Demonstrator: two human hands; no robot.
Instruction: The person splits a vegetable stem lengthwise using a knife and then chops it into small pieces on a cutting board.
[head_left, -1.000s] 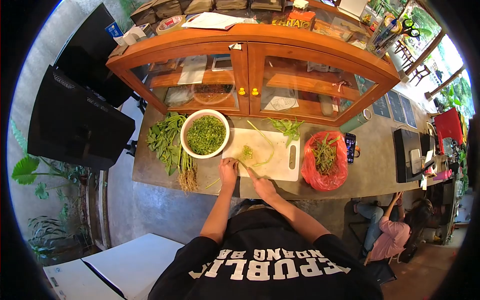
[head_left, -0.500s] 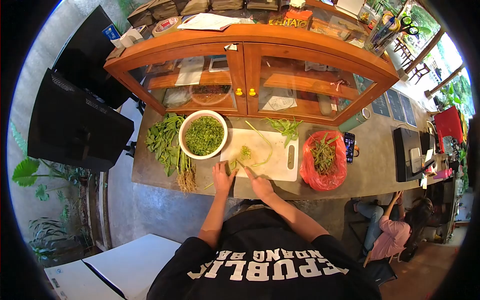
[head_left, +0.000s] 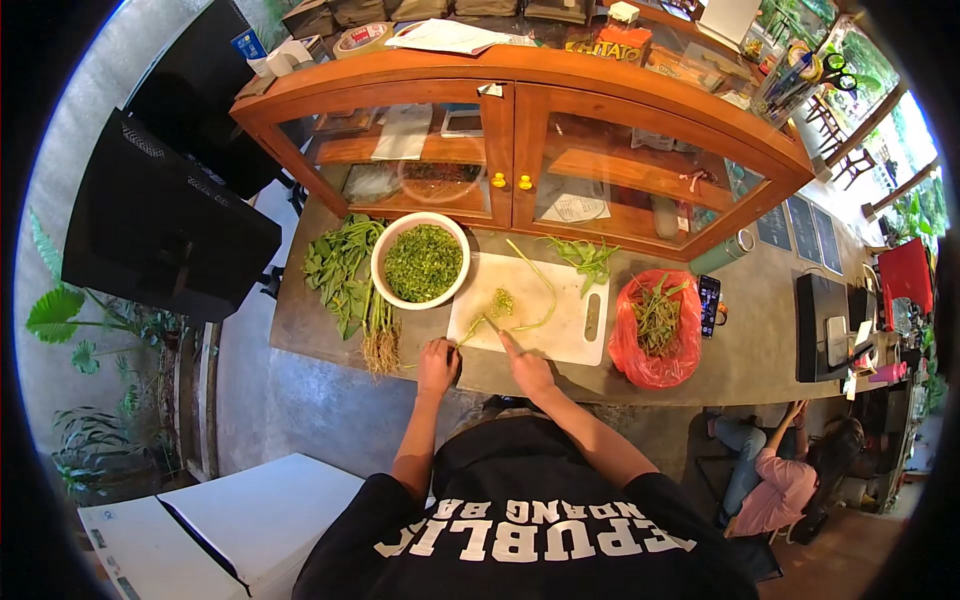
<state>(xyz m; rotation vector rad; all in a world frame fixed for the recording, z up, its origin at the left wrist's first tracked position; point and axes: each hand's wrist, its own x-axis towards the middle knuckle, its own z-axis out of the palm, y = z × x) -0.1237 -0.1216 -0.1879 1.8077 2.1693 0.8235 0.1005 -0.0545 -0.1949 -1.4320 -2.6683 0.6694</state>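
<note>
My left hand [head_left: 438, 366] is closed at the near left corner of the white cutting board [head_left: 575, 343], pinching a thin green stem [head_left: 468, 332]. My right hand [head_left: 530, 372] grips a knife [head_left: 493, 326], its blade tip pointing left near that stem; the handle is mostly hidden by my fingers. Just beyond the blade lies a small heap of chopped stem pieces [head_left: 503, 302]. One long curved stem [head_left: 549, 285] rests on the board, and leafy tops [head_left: 592, 262] lie at its far right corner. A white bowl [head_left: 377, 268] full of chopped greens [head_left: 425, 262] stands at the board's far left.
Left of the bowl lies a bunch of rooted greens [head_left: 345, 275]. A red plastic bag [head_left: 672, 372] of stems, a phone [head_left: 709, 305] and a green tumbler [head_left: 725, 250] stand to the right. Behind rises a wooden glass-door cabinet [head_left: 520, 100]. Another person [head_left: 785, 485] sits at lower right.
The whole view has shifted slightly. My left hand has drawn back a little from the knife, and its fingers look more curled. The knife stays over the board in my right hand.
</note>
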